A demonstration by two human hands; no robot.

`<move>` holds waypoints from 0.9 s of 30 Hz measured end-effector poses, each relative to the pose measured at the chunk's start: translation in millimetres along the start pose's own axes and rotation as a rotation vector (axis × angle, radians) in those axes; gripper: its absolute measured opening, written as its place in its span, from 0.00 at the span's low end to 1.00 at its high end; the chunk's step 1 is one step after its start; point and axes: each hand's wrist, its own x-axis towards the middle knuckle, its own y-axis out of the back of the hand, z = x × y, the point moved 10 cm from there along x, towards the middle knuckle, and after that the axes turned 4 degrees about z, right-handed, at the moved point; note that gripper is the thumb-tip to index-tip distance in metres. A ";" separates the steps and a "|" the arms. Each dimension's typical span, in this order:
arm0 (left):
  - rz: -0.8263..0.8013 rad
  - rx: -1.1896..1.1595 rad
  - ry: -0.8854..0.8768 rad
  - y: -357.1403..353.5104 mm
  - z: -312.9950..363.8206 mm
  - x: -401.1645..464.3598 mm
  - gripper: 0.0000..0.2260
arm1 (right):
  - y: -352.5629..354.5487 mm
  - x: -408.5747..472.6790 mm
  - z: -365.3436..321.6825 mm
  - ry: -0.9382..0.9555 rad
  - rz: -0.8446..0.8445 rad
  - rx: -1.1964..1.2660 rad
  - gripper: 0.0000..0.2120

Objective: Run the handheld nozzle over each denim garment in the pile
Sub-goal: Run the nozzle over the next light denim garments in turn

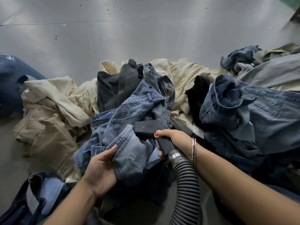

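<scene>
The right hand (174, 140) is closed around the neck of the black nozzle (146, 129), thumb laid along the top, a metal bangle (193, 148) on the wrist. The flat nozzle head rests on the light blue jeans (129, 114) at the middle of the pile. From the nozzle neck a ribbed grey hose (186, 181) runs off toward 6 o'clock, joined by a metal collar.

The left hand (101, 169), at 7 o'clock from the nozzle, is clamped on a bunched fold of the same jeans, fingers on top and thumb tucked under the cloth.

Around the jeans: tan trousers (47, 135) at 9 o'clock, cream cloth (183, 73) from 10 to 1 o'clock, a dark grey garment (113, 88) at 11 o'clock, a black piece (197, 91) at 1 o'clock, and a blue denim shirt (253, 108) at 3 o'clock. A dark navy garment (35, 195) lies at 8 o'clock. All lie on a grey metal table (113, 38).
</scene>
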 end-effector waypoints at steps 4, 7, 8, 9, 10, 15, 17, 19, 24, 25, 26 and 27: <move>0.055 0.009 -0.045 12.9 7.5 1.2 0.20 | 1.9 -1.7 -10.2 -0.014 -0.030 -0.002 0.08; 0.225 0.027 -0.154 31.7 26.7 4.7 0.15 | 14.5 -6.6 -25.9 0.022 -0.016 -0.007 0.07; 0.294 0.027 -0.208 39.5 36.1 3.9 0.12 | 23.9 -8.1 -32.3 0.040 0.013 0.011 0.07; 0.359 0.022 -0.248 47.8 44.7 3.7 0.10 | 35.5 -10.2 -39.2 0.061 0.056 0.030 0.07; 0.408 0.023 -0.269 54.2 51.3 3.5 0.11 | 48.7 -13.0 -45.9 0.085 0.107 0.044 0.07; 0.357 0.373 -0.193 52.9 63.5 2.8 0.12 | 77.4 -26.4 -58.2 0.209 0.237 0.020 0.06; 0.242 0.419 -0.050 47.1 59.2 4.9 0.18 | 69.6 -27.7 -54.8 0.238 0.221 -0.022 0.04; 0.164 0.428 0.073 42.1 54.2 11.0 0.28 | 61.7 -27.3 -46.1 0.229 0.209 -0.049 0.04; 0.549 1.109 0.077 72.3 85.3 51.7 0.33 | 41.2 -25.4 -25.6 0.219 0.146 -0.143 0.05; 0.556 1.221 0.067 72.3 94.0 63.1 0.27 | 38.0 -26.0 -24.8 0.223 0.131 -0.150 0.04; 0.540 1.264 0.104 72.6 95.4 74.1 0.23 | 36.4 -26.6 -24.8 0.229 0.123 -0.154 0.03; 0.526 1.281 0.158 73.8 91.4 82.3 0.23 | 36.0 -27.4 -25.1 0.232 0.119 -0.156 0.03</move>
